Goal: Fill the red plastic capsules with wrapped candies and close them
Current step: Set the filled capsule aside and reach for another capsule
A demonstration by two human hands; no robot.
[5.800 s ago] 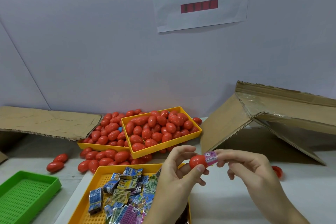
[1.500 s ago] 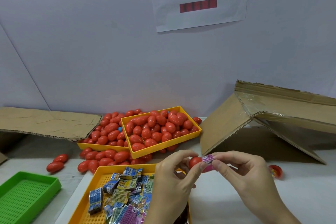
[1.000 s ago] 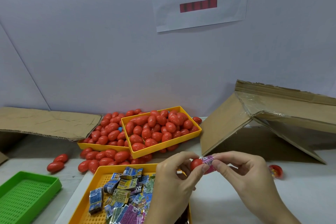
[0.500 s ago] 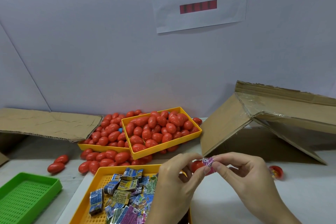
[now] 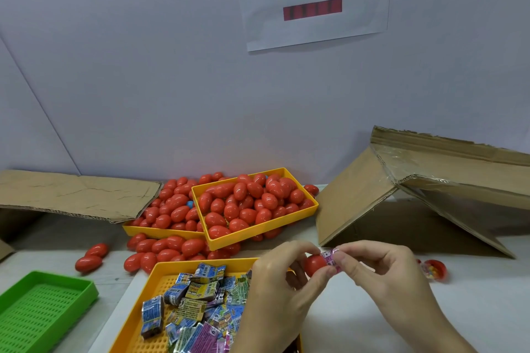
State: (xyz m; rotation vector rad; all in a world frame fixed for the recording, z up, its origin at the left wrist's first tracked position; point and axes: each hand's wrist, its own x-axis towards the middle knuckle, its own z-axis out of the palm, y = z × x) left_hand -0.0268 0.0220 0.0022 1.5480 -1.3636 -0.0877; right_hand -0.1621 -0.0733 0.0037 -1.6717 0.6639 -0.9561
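Capsule (image 5: 315, 264), red, held above the near edge of the table (image 5: 473, 309), between both hands, with a purple wrapped candy (image 5: 330, 259) jutting from its open end; not yet seated, not yet closed. Probably mid-fill, by the look of it. Left hand (image 5: 282, 289) curled round the capsule, thumb and fingertips pinching it. Right hand (image 5: 384, 272) pinching the candy, pressing toward the capsule. Just below, yellow tray (image 5: 160, 272) holding plenty more wrapped candies (image 5: 198, 295). Farther back, two yellow bins (image 5: 311, 205) heaped with red capsules (image 5: 243, 203), others loose on the table; whether filled or empty, cannot tell. Open half-shell (image 5: 436, 268) lying at the right, perhaps the missing cap
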